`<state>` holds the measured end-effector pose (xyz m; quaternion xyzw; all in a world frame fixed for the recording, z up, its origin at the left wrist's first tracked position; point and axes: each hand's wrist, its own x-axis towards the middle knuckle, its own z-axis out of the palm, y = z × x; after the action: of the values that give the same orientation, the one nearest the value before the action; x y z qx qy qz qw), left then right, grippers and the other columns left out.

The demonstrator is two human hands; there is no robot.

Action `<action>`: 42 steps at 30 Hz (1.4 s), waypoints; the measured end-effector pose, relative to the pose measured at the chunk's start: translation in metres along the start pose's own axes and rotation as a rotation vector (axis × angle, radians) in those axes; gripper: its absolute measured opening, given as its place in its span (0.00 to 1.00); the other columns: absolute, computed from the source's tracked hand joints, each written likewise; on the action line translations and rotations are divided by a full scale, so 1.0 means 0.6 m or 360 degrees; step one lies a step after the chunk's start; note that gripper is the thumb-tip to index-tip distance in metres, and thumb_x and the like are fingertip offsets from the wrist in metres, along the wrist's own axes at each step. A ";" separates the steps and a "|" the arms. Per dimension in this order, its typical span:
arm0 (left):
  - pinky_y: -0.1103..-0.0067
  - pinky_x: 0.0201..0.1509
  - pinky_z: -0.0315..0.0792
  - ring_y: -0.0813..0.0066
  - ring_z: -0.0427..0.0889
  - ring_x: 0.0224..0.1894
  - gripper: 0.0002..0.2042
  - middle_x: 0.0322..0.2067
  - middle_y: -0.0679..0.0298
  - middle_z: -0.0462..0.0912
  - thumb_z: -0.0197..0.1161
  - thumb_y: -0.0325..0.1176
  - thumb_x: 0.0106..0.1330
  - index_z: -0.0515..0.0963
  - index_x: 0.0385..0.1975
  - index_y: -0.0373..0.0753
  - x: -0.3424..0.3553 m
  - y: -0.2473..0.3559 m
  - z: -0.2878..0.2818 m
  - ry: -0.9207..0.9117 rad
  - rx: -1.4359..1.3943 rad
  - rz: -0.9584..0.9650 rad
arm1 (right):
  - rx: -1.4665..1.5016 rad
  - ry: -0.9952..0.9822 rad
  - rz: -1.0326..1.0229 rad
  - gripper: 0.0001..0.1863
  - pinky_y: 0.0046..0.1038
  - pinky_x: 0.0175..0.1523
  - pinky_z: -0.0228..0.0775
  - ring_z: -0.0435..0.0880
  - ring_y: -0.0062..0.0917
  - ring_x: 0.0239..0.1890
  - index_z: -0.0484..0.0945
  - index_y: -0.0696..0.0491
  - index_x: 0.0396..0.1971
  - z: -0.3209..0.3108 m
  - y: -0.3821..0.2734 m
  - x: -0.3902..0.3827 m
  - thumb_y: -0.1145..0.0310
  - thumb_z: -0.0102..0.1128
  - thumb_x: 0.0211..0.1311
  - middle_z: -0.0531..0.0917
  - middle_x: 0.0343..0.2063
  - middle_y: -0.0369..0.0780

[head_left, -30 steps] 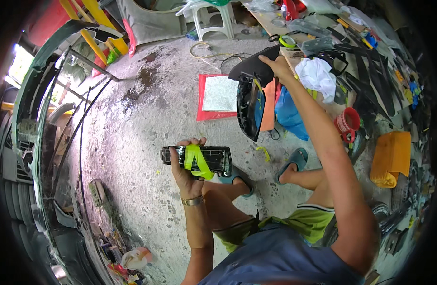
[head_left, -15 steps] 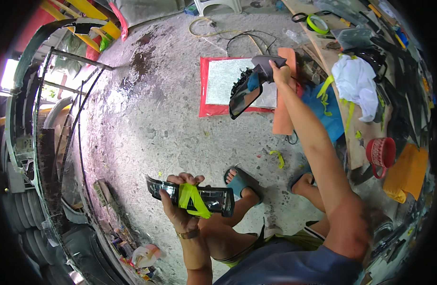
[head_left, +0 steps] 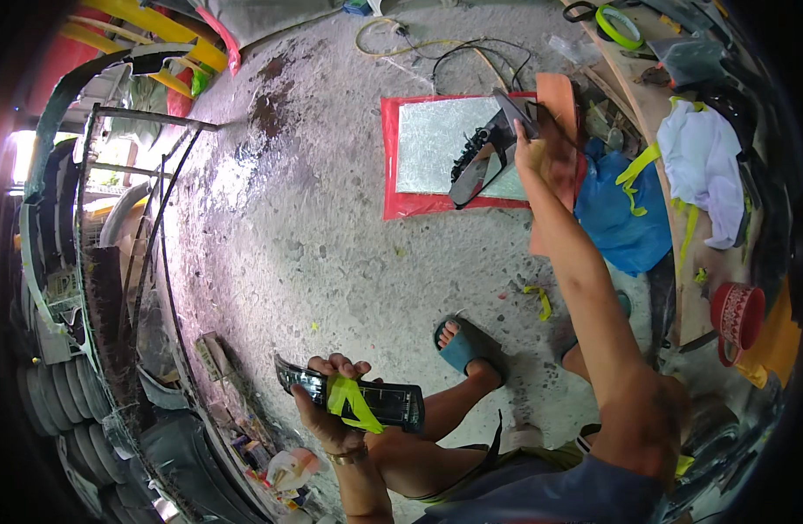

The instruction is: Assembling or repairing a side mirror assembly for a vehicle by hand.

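Note:
My left hand [head_left: 323, 415] grips a long, dark glossy car part [head_left: 393, 402] wrapped with lime-green tape [head_left: 353, 402], held low over my legs. My right hand [head_left: 531, 153] is stretched forward, gripping a black car side-mirror assembly [head_left: 480, 166] by its broad upper end. The mirror is over a silvery sheet [head_left: 432, 127] on red plastic [head_left: 393, 208]; whether it touches the sheet I cannot tell. An orange strip [head_left: 554, 92] lies beside them, partly hidden by my arm.
A metal frame with car panels [head_left: 105, 113] lines the left. At right, a board [head_left: 685, 306] carries white cloth [head_left: 698, 170], tape rolls [head_left: 620, 26] and scraps, near a blue plastic bag [head_left: 620, 236] and red mug [head_left: 733, 319]. Cables [head_left: 436, 61] lie ahead.
My right hand with the mirror has moved forward and down toward the silvery sheet, the mirror tilting. My left hand with the taped part has moved lower. The view has shifted too.

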<state>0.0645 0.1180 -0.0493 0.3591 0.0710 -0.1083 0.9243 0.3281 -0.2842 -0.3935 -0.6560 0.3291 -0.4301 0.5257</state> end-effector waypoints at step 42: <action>0.65 0.59 0.69 0.57 0.78 0.50 0.26 0.40 0.52 0.81 0.45 0.55 0.73 0.74 0.42 0.34 -0.039 -0.196 0.122 -0.0822 0.0168 -0.0757 | 0.2126 -0.1988 -0.1338 0.28 0.42 0.44 0.78 0.83 0.42 0.39 0.70 0.67 0.51 -0.638 -0.838 -0.251 0.54 0.39 0.72 0.77 0.45 0.59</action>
<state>0.0161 -0.0127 -0.0671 0.3406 -0.0890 -0.4113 0.8408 -0.0926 -0.1907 0.0922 -0.3978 -0.5723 -0.2561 0.6698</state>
